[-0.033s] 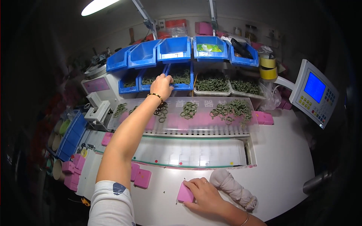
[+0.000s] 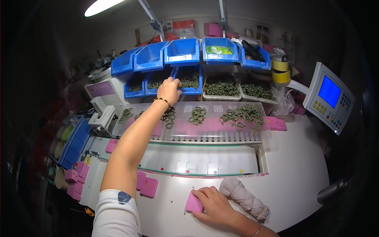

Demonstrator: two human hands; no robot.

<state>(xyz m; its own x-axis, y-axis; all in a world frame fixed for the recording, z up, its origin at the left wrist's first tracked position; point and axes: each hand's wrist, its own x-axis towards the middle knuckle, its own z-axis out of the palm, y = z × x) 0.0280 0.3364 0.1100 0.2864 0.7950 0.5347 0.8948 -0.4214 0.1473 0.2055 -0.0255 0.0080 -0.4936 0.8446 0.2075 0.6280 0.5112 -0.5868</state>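
My left hand [image 2: 169,91] is stretched far forward over the lower row of blue bins, at the front of a blue bin [image 2: 190,91] holding small dark green rings [image 2: 190,81]. Its fingertips drop behind the hand and cannot be seen, so whether they grip anything is hidden. Down on the white worktop [image 2: 294,166], my right hand [image 2: 215,207] is closed round a pink block [image 2: 194,202], thumb on the near side and fingers over the top edge. A twisted pale grey cloth [image 2: 244,199] lies just right of that hand.
A translucent plastic shelf [image 2: 181,128] bears several heaps of green rings. In front of it a glass-edged strip [image 2: 197,160] is set into the worktop. A control panel [image 2: 331,93] on an arm stands at right. More pink blocks [image 2: 149,187] lie at left.
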